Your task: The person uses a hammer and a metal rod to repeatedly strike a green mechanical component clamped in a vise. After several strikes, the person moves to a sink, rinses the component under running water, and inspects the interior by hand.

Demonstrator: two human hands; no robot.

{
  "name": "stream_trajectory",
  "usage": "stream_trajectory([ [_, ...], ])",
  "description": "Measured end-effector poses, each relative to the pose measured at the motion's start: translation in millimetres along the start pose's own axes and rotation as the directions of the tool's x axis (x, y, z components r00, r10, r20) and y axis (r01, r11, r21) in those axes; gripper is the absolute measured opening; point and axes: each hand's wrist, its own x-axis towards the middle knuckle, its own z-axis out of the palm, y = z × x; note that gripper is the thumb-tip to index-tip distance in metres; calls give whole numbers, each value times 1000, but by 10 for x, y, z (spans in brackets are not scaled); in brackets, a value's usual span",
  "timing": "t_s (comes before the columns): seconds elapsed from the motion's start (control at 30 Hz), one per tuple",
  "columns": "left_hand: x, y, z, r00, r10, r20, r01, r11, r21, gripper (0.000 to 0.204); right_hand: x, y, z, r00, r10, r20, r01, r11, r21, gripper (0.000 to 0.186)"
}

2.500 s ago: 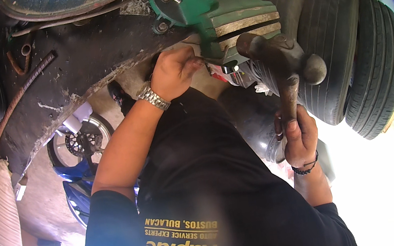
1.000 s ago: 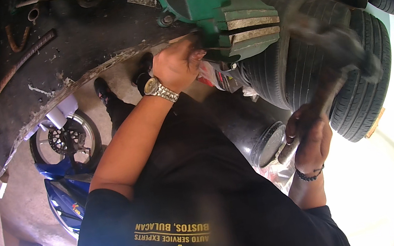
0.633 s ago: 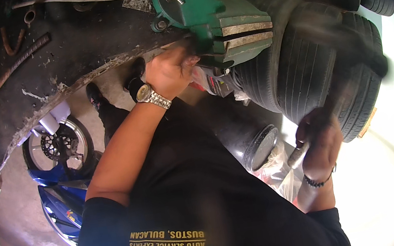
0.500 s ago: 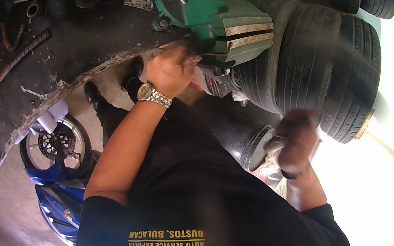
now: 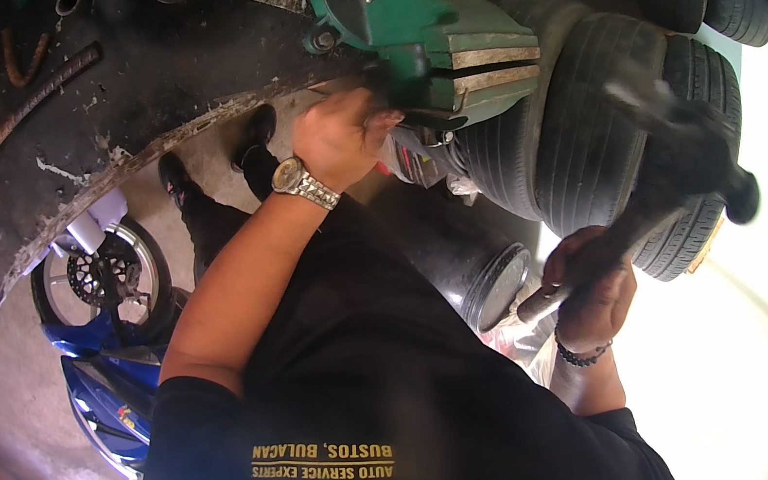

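Note:
A hammer point(image 5: 684, 160) stands raised on the right, its dark head blurred by motion. My right hand point(image 5: 596, 298) is wrapped round its handle, whose light butt end sticks out toward my body. My left hand point(image 5: 339, 140) is closed beside the green bench vise point(image 5: 402, 16), just below its body at the bench edge. What those fingers hold is hidden from view. The vise has two light, worn jaw faces point(image 5: 497, 67) with a dark gap between them.
The dark, worn workbench point(image 5: 185, 81) carries a rusty ribbed bar point(image 5: 6, 136) and a bent rod point(image 5: 26, 64). Stacked tyres point(image 5: 584, 123) stand to the right, beneath the hammer. A black bucket point(image 5: 499, 288) is near my right arm. A blue motorcycle point(image 5: 111, 396) stands lower left.
My right hand has come up slightly, and the hammer head now shows above the tyres. My left hand stays beside the vise. The whole view has shifted a little.

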Motion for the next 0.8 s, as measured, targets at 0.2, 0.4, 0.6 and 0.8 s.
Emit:
stream_trajectory([
  [0.2,-25,71,52,998,-68,14,69,997,-42,42,64,125,81,975,49,217,-54,998,16,58],
  [0.4,24,64,-4,996,-86,23,85,996,37,40,245,-178,-101,953,235,190,-169,936,-309,52],
  [0.6,33,50,-41,994,-92,64,89,994,58,37,352,-82,-56,979,-197,61,205,910,-359,51],
  [0.8,18,60,-54,997,-55,57,53,998,37,34,416,-252,-262,997,80,-5,-77,928,-364,42],
])
